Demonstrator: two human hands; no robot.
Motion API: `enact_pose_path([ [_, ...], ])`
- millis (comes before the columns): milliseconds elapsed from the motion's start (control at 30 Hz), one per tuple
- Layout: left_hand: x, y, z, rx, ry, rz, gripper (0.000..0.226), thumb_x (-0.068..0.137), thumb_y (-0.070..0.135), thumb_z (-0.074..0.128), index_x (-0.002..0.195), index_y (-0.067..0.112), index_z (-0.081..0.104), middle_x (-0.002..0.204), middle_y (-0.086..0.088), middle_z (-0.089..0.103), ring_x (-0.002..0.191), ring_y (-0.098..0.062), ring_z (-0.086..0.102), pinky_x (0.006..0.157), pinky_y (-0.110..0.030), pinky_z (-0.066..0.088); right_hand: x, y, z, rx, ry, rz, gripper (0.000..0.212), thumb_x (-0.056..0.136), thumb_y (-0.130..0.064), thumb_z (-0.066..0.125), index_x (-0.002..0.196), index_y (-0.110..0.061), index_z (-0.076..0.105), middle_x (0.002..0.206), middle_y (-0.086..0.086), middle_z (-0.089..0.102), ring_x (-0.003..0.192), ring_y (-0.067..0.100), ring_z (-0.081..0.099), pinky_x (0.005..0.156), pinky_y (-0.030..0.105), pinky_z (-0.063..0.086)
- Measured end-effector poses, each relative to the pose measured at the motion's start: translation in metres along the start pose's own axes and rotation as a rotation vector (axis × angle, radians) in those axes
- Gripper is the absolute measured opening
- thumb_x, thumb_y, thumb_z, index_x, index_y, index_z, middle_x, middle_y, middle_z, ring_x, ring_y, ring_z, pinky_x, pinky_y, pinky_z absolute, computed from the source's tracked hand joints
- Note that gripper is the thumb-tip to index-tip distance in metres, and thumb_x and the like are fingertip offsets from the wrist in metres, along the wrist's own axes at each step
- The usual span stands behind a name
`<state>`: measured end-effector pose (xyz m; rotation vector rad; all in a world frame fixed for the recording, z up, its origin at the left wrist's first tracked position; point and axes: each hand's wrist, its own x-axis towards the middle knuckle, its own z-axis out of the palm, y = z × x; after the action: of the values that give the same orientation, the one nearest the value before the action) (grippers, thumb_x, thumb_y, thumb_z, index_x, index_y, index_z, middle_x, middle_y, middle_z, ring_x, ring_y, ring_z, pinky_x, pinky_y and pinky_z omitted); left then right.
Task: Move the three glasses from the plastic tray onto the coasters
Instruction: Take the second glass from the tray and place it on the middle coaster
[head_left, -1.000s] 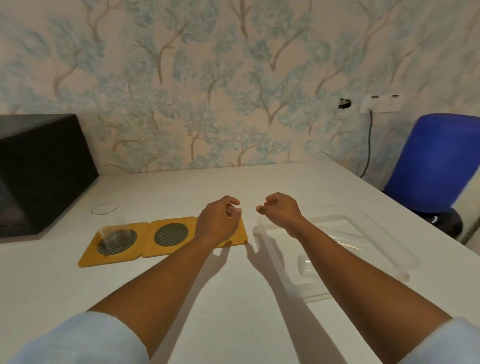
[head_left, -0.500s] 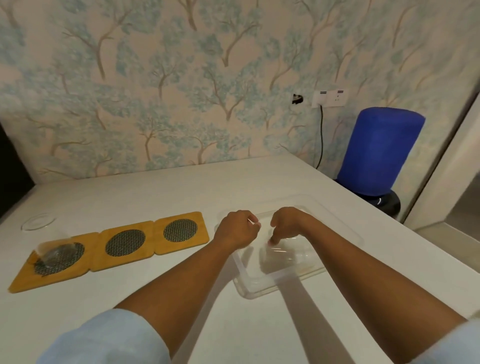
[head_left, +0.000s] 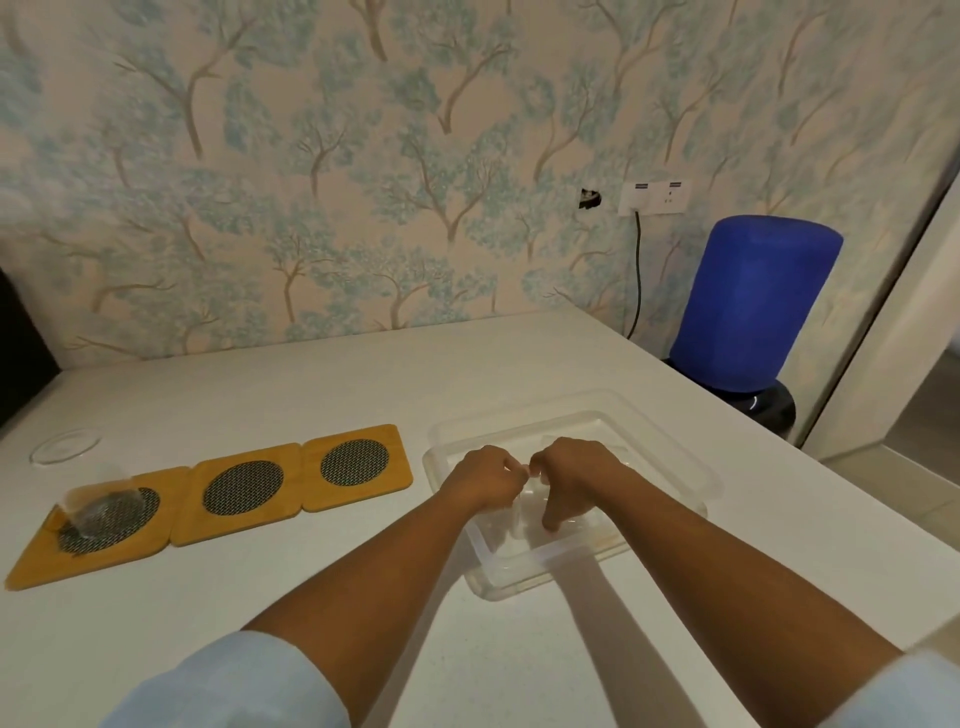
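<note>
Only one glass (head_left: 98, 501) can be counted with certainty: it stands upright on the coaster (head_left: 88, 530) farthest from the plastic tray (head_left: 670, 457). Three wooden coasters lie in a row, edge to edge, each with one dark mesh disc; the middle coaster (head_left: 239, 496) and the one nearest the tray (head_left: 356, 470) are bare. Both hands are over the tray's inside. The left hand (head_left: 480, 480) is curled, fingertips close together, and the right hand (head_left: 571, 475) is curled with fingers pointing down toward the tray floor, the two hands almost touching. Something clear sits under them, but glass against clear plastic is too faint to count, and whether either hand pinches anything cannot be told. One small clear dish (head_left: 65, 446) lies on the white table (head_left: 311, 389) beyond the far coaster. One blue water jug (head_left: 748, 312) stands past the tray, off the table.
</note>
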<state>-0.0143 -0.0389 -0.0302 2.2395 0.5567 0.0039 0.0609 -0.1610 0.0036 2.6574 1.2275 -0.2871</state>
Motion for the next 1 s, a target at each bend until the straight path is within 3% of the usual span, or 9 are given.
enact_pose_path([
  [133, -0.001, -0.005, -0.012, -0.075, 0.114, 0.038, 0.037, 0.091, 0.049, 0.057, 0.113, 0.022, 0.070, 0.119, -0.001, 0.070, 0.105, -0.021, 0.066, 0.087, -0.032, 0.050, 0.001, 0.001, -0.007, 0.165, 0.106, 0.004, 0.083, 0.052, -0.053, 0.077, 0.128, -0.026, 0.056, 0.116, -0.006, 0.065, 0.100, 0.018, 0.062, 0.080, 0.033, 0.053],
  [300, -0.004, -0.012, -0.035, -0.421, 0.181, 0.043, 0.049, 0.086, 0.062, 0.058, 0.106, 0.019, 0.070, 0.105, -0.003, 0.072, 0.100, -0.022, 0.069, 0.095, -0.044, 0.054, 0.003, -0.003, -0.031, 0.479, 0.224, -0.001, 0.080, 0.051, -0.053, 0.081, 0.122, -0.021, 0.060, 0.112, -0.006, 0.068, 0.098, 0.016, 0.062, 0.081, 0.032, 0.053],
  [567, -0.020, -0.024, -0.078, -0.746, 0.260, 0.100, 0.045, 0.074, 0.060, 0.075, 0.100, 0.024, 0.072, 0.107, -0.002, 0.073, 0.101, -0.019, 0.071, 0.091, -0.034, 0.058, 0.019, -0.040, -0.057, 0.864, 0.358, -0.074, 0.079, 0.049, -0.049, 0.083, 0.118, -0.018, 0.060, 0.106, -0.007, 0.069, 0.096, 0.012, 0.064, 0.076, 0.027, 0.052],
  [767, -0.036, -0.046, -0.118, -0.750, 0.405, 0.115, 0.055, 0.074, 0.046, 0.082, 0.117, 0.014, 0.070, 0.113, -0.010, 0.073, 0.108, -0.027, 0.069, 0.098, -0.047, 0.054, 0.039, -0.083, -0.071, 0.949, 0.420, -0.162, 0.065, 0.052, -0.047, 0.085, 0.107, -0.019, 0.065, 0.101, -0.007, 0.066, 0.093, 0.011, 0.063, 0.076, 0.029, 0.054],
  [1000, -0.055, -0.078, -0.155, -0.612, 0.569, 0.105, 0.068, 0.067, 0.061, 0.080, 0.122, 0.022, 0.068, 0.115, 0.003, 0.071, 0.108, -0.013, 0.066, 0.096, -0.038, 0.055, 0.063, -0.139, -0.080, 1.043, 0.374, -0.255, 0.066, 0.054, -0.043, 0.087, 0.110, -0.016, 0.065, 0.106, -0.004, 0.065, 0.097, 0.013, 0.062, 0.077, 0.026, 0.051],
])
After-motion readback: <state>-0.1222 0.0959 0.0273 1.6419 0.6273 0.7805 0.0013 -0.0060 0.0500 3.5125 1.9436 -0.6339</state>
